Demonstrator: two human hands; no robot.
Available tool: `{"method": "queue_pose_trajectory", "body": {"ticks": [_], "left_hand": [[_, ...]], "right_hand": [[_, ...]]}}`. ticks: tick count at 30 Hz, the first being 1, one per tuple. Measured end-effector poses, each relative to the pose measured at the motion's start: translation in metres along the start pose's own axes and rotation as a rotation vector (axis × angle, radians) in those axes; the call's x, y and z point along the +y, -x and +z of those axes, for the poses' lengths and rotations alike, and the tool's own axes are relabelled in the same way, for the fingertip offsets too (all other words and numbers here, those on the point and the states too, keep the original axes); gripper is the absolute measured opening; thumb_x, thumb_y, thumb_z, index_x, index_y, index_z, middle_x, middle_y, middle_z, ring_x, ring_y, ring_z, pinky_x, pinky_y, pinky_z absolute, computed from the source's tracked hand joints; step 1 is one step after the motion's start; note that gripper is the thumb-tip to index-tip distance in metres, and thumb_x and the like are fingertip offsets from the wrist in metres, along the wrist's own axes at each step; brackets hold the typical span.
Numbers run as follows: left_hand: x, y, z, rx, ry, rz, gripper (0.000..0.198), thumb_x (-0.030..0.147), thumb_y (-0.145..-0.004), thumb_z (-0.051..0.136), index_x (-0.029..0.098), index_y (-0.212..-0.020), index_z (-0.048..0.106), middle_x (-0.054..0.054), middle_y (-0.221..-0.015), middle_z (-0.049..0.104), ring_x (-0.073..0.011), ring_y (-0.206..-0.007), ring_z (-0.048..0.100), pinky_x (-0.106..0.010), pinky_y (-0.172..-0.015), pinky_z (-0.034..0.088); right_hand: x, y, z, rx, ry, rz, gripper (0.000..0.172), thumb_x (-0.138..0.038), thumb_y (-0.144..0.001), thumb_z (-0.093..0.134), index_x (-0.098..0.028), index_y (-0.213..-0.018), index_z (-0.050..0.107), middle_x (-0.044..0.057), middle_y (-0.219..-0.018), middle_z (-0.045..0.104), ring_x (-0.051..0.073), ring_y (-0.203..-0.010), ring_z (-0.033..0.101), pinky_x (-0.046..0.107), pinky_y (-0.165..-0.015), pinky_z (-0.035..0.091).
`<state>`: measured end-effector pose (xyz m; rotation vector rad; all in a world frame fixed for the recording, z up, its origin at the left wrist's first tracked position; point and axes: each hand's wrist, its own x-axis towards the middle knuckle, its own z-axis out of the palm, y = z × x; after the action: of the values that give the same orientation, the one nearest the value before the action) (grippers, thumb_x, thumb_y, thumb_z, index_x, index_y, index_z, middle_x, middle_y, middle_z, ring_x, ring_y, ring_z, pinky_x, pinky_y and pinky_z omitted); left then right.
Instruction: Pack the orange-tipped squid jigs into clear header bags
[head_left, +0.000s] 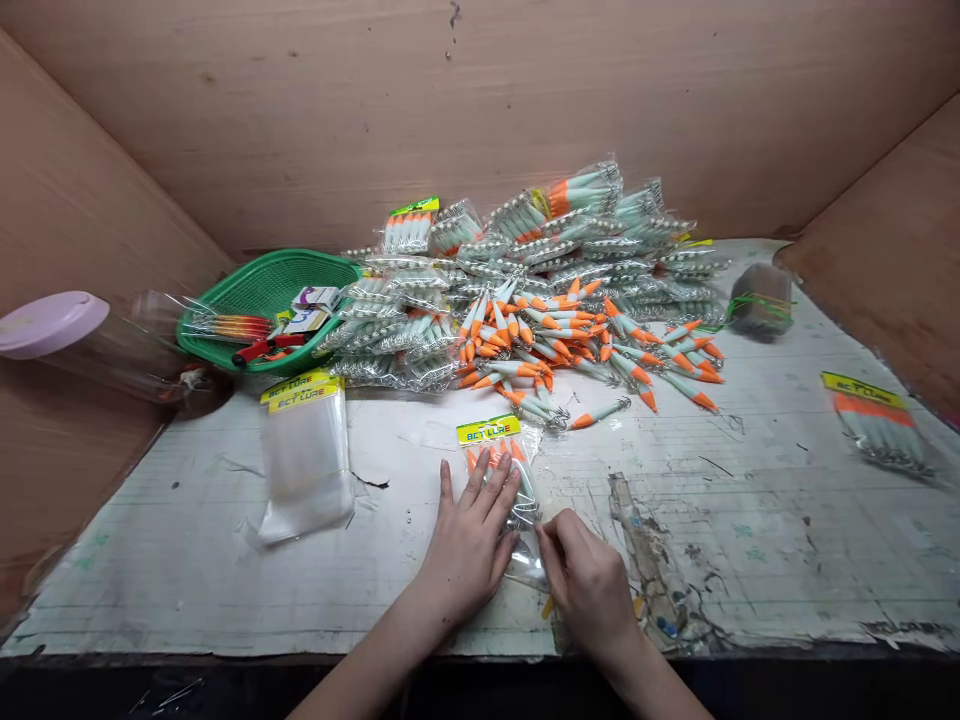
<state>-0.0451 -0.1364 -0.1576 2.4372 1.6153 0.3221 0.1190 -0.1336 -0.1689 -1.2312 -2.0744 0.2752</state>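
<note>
Head view: lure bag (528,486) lies flat on the table (787,520), front centre. Left hand (469,540) splayed on top, not gripping, presumably pinning it; right hand (591,575) pinches its lower right edge, likely for control. Loose lures (570,322) sit just beyond, probably for easy reach.

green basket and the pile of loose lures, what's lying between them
In the head view, a heap of bagged lures lies between the green basket and the loose lures.

Left hand (472,535) lies spread; right hand (587,575) pinches.
</note>
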Motion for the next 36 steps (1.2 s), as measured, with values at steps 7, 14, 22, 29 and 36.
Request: {"method": "queue_pose_trajectory", "body": {"ticks": [7, 14, 22, 29, 36], "left_hand": [[0.006, 0.011, 0.002, 0.085, -0.036, 0.001, 0.061, 0.025, -0.088, 0.049, 0.023, -0.145, 0.027, -0.011, -0.154, 0.023, -0.0334, -0.144, 0.003, -0.065, -0.109, 0.012], [0.004, 0.001, 0.004, 0.043, -0.033, -0.02, 0.05, 0.019, -0.089, 0.045, 0.021, -0.138, 0.04, -0.01, -0.15, 0.033, -0.0313, -0.141, 0.021, -0.063, -0.11, 0.017], [0.006, -0.002, 0.007, 0.104, -0.068, -0.025, 0.049, 0.028, -0.092, 0.041, 0.019, -0.14, 0.037, -0.008, -0.15, 0.034, -0.0311, -0.14, 0.026, -0.064, -0.11, 0.016], [0.009, -0.006, 0.006, 0.149, 0.003, -0.069, 0.046, 0.021, -0.09, 0.041, 0.021, -0.136, 0.044, -0.005, -0.147, 0.04, -0.0293, -0.137, 0.032, -0.064, -0.11, 0.018], [0.008, -0.003, 0.008, 0.199, -0.016, -0.11, 0.051, 0.018, -0.09, 0.042, 0.012, -0.14, 0.037, -0.01, -0.147, 0.038, -0.0315, -0.14, 0.025, -0.061, -0.109, 0.025]], "right_hand": [[0.002, -0.008, -0.007, -0.074, 0.122, -0.11, 0.019, -0.012, -0.091, 0.041, -0.019, -0.092, 0.059, 0.004, -0.073, 0.053, 0.015, -0.063, 0.052, 0.024, -0.056, 0.041], [0.006, -0.009, -0.005, -0.096, 0.016, -0.039, 0.017, -0.01, -0.091, 0.04, -0.019, -0.085, 0.053, 0.003, -0.074, 0.051, 0.015, -0.067, 0.052, 0.024, -0.06, 0.043], [0.005, -0.01, 0.002, -0.047, 0.065, -0.029, 0.02, -0.012, -0.091, 0.039, -0.021, -0.073, 0.043, 0.001, -0.069, 0.047, 0.015, -0.063, 0.047, 0.025, -0.057, 0.037], [0.003, -0.012, 0.008, -0.012, 0.188, -0.001, 0.017, -0.011, -0.087, 0.039, -0.022, -0.074, 0.041, 0.0, -0.066, 0.048, 0.016, -0.062, 0.049, 0.027, -0.057, 0.036], [0.0, -0.014, 0.007, -0.035, 0.168, 0.055, 0.016, -0.012, -0.087, 0.039, -0.022, -0.075, 0.041, 0.001, -0.069, 0.05, 0.017, -0.062, 0.05, 0.027, -0.057, 0.037]]}}
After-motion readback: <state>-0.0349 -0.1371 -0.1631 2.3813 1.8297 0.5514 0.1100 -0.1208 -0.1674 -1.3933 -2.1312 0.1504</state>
